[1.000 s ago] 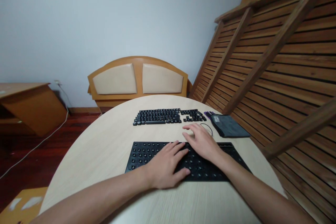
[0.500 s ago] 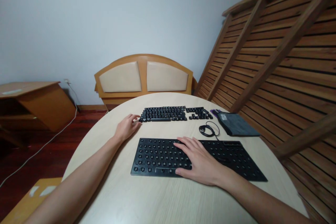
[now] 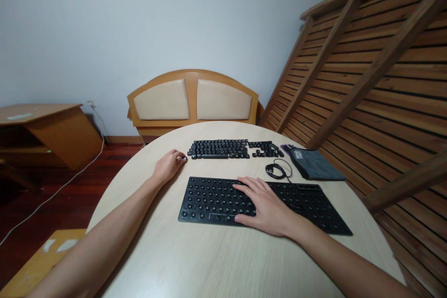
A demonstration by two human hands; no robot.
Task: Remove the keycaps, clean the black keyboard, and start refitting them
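A black keyboard base [image 3: 209,198] with its keycaps off lies on the round table [image 3: 167,251], showing rows of bare switches. Across its middle rests my right hand [image 3: 263,207], open, fingers spread over the switches. Farther back, loose black keycaps [image 3: 220,148] are laid out in keyboard order, with a smaller group of keycaps [image 3: 267,149] to their right. My left hand [image 3: 170,165] is at the left end of these rows, thumb and fingers pinched on a small black keycap [image 3: 185,159]. That keycap sits a little apart from the rows.
Behind the base lies a coiled black cable [image 3: 275,171]. A dark grey cloth pouch [image 3: 317,164] is at the table's right edge, with something purple [image 3: 287,147] beside it. A slatted wooden panel [image 3: 380,98] leans on the right, and a padded headboard [image 3: 192,100] stands behind the table.
My left hand has closed on a keycap at the row's left end and drawn it slightly away. The keyboard base has turned a little under my right hand. The view has shifted slightly.
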